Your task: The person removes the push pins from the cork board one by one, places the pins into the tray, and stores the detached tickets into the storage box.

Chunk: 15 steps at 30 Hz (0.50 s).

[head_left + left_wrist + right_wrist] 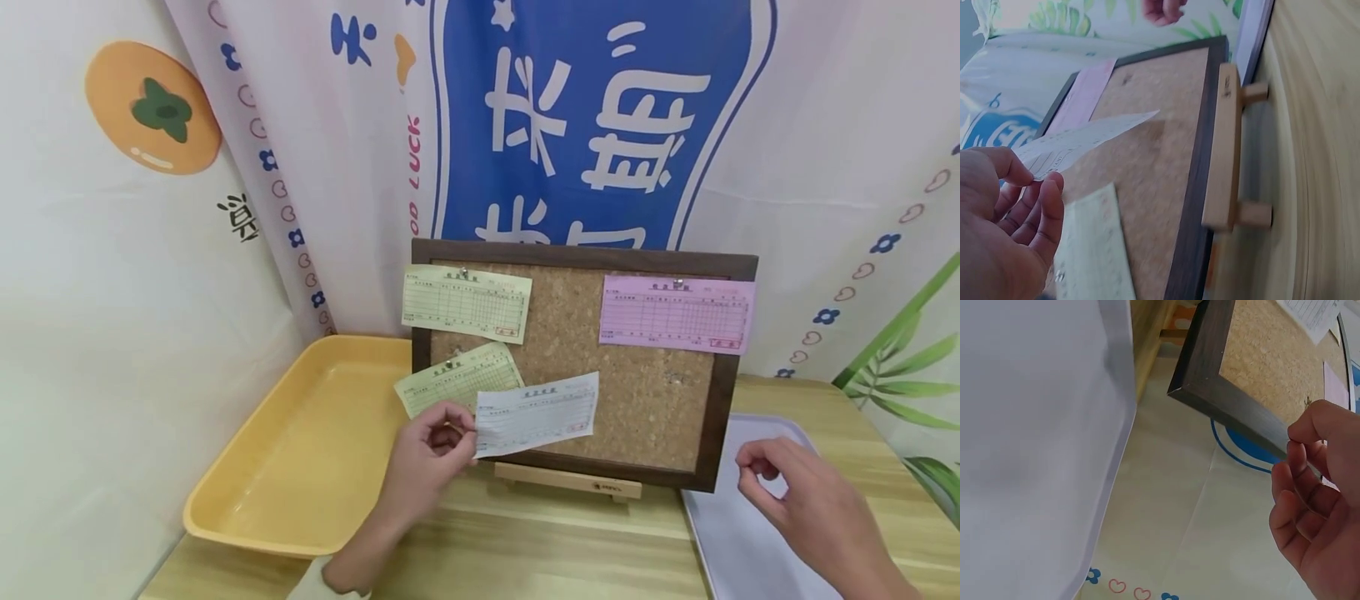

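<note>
My left hand (431,454) pinches the left edge of a white receipt slip (536,417) between thumb and fingers, holding it in front of a framed corkboard (566,333). In the left wrist view, the slip (1085,142) stands off the cork. A green slip (467,304) hangs at the board's upper left, with another green slip (457,375) tilted below it, partly covered. At the upper right hangs a pink slip (677,315). Right of the board, my right hand (817,508) has curled fingers, thumb against index finger. Nothing shows between them.
A yellow tray (247,433) lies left of the board, and a pale lilac tray (731,533) on the right under my right hand. The board leans on a wooden stand (566,481). Clear pins (675,378) stick in the cork. Printed curtain (360,167) hangs behind.
</note>
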Each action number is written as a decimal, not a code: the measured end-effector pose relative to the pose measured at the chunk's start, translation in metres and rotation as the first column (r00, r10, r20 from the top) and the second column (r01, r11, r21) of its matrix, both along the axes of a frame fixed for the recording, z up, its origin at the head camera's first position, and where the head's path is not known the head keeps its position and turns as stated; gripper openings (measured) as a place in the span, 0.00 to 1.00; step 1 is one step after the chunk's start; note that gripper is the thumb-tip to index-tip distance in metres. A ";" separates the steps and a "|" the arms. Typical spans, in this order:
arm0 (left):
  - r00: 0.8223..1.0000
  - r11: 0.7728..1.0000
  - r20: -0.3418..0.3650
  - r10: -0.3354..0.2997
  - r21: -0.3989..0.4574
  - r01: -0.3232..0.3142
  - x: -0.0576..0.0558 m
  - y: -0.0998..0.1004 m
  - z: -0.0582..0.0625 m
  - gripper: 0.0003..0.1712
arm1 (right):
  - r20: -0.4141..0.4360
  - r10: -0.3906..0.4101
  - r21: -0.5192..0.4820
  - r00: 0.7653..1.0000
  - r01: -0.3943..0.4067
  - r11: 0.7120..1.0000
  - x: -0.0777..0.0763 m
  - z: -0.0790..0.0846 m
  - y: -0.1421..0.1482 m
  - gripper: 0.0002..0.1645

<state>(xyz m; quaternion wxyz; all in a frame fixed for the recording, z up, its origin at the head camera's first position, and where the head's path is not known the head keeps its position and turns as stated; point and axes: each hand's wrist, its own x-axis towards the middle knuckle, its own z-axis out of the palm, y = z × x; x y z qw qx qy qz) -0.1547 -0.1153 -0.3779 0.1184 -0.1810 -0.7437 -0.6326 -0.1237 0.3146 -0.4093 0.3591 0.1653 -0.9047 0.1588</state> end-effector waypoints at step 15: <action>0.997 0.996 0.019 0.072 0.042 -0.073 0.014 -0.057 0.003 0.09 | 0.233 -0.116 0.139 0.966 0.085 0.987 0.004 -0.018 0.017 0.16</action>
